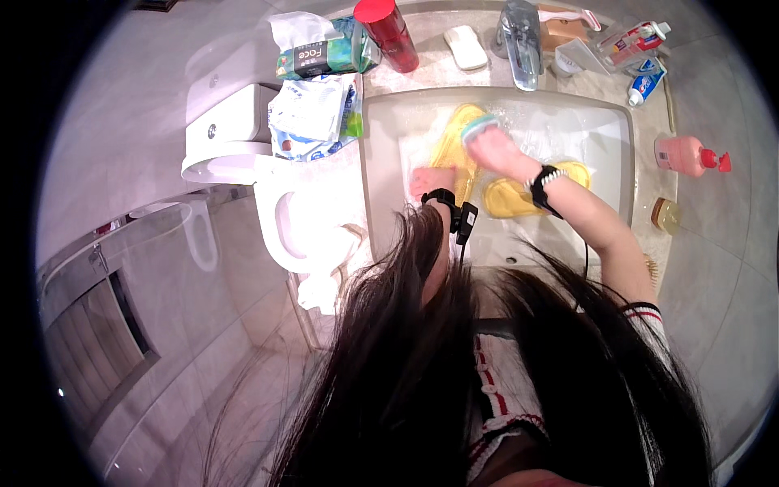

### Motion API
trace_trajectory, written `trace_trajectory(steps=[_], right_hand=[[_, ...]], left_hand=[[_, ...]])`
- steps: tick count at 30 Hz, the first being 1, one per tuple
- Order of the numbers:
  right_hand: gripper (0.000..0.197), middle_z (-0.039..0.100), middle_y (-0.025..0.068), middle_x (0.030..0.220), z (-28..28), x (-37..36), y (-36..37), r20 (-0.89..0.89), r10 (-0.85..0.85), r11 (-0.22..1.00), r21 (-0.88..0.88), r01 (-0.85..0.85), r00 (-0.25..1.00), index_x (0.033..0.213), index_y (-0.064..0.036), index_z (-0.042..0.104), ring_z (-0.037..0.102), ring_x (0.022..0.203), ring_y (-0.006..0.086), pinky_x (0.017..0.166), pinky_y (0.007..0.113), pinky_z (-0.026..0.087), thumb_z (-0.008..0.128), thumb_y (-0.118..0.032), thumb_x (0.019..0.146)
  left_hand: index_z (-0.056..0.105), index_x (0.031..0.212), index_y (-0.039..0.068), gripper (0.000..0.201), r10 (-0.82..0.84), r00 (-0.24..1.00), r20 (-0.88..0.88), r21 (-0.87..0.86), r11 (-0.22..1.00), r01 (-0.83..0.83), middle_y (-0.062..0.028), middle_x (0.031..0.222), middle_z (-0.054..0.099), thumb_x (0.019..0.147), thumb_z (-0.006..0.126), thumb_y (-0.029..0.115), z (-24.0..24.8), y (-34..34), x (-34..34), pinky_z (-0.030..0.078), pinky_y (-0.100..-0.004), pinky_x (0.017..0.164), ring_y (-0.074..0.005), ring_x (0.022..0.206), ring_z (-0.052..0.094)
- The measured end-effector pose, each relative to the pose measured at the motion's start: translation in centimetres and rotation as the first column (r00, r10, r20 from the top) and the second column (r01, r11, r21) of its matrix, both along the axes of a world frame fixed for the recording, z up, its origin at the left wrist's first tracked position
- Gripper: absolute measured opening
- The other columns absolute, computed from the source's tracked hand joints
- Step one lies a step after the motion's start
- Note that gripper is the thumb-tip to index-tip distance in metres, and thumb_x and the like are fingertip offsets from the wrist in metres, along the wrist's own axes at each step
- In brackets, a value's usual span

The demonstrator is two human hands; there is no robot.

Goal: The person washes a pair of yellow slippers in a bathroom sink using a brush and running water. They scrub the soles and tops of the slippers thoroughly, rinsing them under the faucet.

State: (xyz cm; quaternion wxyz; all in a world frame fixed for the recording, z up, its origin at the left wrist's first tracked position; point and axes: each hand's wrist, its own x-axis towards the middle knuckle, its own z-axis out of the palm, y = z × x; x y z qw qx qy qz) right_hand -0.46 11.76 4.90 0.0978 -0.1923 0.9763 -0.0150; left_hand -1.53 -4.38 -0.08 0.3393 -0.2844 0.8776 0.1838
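Note:
Inside the white sink [377,122], a yellow slipper [456,130] lies slanted, its toe end toward the back. My left hand [432,180] grips its near left side; some of the fingers are hidden. My right hand [497,152] is closed around a teal-and-white scrubber [479,126], held against the slipper's upper right edge. Whether it is a brush or a sponge I cannot tell. A second yellow slipper [507,199] lies flat in the sink, below my right wrist. Wet, foamy patches show around both slippers.
Along the back counter stand a tissue pack [324,53], a red bottle [389,36], a white soap bar [465,47] and a clear grey container [519,45]. Toothpaste [647,81] and a pink pump bottle [682,156] are on the right. A toilet [284,219] stands left.

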Motion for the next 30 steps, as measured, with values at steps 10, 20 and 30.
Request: trace_trajectory(steps=[10,20,30], right_hand=[[0.030,0.067,0.0169,0.085,-1.6,2.6,13.4,0.194,-0.523,0.852,0.087,0.517,0.830,0.085,-0.0057,0.068,0.065,0.083,0.0322,0.073,0.045,0.051,0.058,-0.033,0.081],[0.022,0.067,0.0178,0.081,0.5,-1.3,1.1,0.134,-0.335,0.934,-0.087,0.347,0.933,0.080,-0.0056,0.068,0.065,0.072,0.0306,0.064,0.044,0.051,0.060,-0.026,0.077],[0.012,0.062,0.0089,0.059,-0.5,-1.2,0.3,0.017,0.027,1.000,-0.010,-0.027,0.999,0.061,-0.0083,0.064,0.062,0.053,0.0223,0.049,0.036,0.049,0.059,-0.014,0.071]], left_hand=[[0.066,0.102,0.000,0.058,-0.057,0.996,-0.062,-0.120,0.992,0.049,-0.0159,0.103,0.067,0.067,0.075,0.045,2.9,0.9,0.0,0.051,-0.0355,0.084,-0.0285,0.097,0.065],[0.051,0.114,0.002,0.076,0.023,1.000,0.005,-0.123,0.992,-0.022,-0.0201,0.113,0.058,0.060,0.079,0.048,0.4,0.8,-0.6,0.044,-0.0411,0.091,-0.0337,0.106,0.056],[0.041,0.122,0.004,0.086,0.043,0.999,0.007,-0.057,0.997,-0.042,-0.0261,0.122,0.046,0.055,0.080,0.040,-3.1,0.9,-0.2,0.033,-0.0498,0.095,-0.0396,0.109,0.046]])
